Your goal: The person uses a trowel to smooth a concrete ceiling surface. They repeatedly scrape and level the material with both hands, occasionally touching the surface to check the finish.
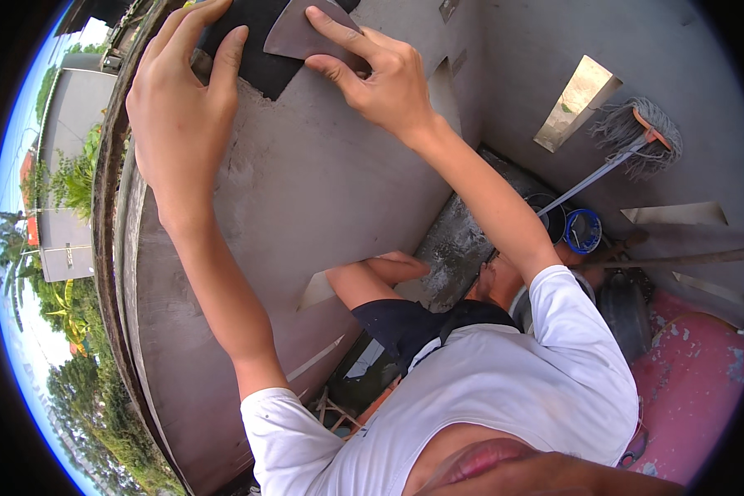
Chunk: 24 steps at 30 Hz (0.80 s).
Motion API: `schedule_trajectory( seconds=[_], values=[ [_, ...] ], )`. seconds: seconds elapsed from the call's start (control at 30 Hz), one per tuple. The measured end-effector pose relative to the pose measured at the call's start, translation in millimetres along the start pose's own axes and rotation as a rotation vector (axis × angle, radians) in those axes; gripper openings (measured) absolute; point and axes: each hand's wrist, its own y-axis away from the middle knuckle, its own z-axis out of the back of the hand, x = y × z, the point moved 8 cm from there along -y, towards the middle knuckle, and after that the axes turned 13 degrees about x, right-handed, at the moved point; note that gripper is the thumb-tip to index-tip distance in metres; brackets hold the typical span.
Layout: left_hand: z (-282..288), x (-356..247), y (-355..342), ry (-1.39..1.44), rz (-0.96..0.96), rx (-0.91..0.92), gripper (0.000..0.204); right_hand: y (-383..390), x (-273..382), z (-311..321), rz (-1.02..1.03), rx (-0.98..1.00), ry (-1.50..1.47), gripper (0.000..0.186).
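Two hands are raised at the far left, over the grey wall (pixel 306 190). The wall's dark edge (pixel 107 178) runs down the left; bare wall gives open room on the near side of the hands. The right hand (pixel 391 78) pinches a flat brown-grey piece (pixel 302 33) between thumb and fingers; we see it overlapping a black patch (pixel 269 76). The left hand (pixel 178 103) has its thumb spread from its fingers; we cannot tell whether it grips the patch. Any writing is too small to tell. At right we count one mop (pixel 653 129), one blue-rimmed bucket (pixel 568 231).
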Motion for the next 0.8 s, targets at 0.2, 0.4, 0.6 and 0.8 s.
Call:
schedule_trajectory(
  seconds=[0.2, 0.4, 0.6, 0.8],
  values=[
    [-1.8, 7.4, 4.7, 0.015, -0.013, -0.018, 0.031, -28.9, -39.1, 61.6, -0.181, -0.191, -0.048, 0.048],
    [-0.7, 4.2, -0.5, 0.024, 0.097, 0.029, 0.03, -18.1, -18.3, 41.7, -0.134, -0.085, -0.138, 0.047],
    [-3.8, 8.5, 4.5, 0.101, 0.127, 0.042, 0.03, -28.4, -32.6, 50.2, -0.192, -0.132, -0.008, 0.047],
    [0.8, 3.6, 2.9, 0.026, 0.068, 0.002, 0.03, -18.4, -10.0, 49.7, -0.107, -0.088, -0.178, 0.048]
  ],
)
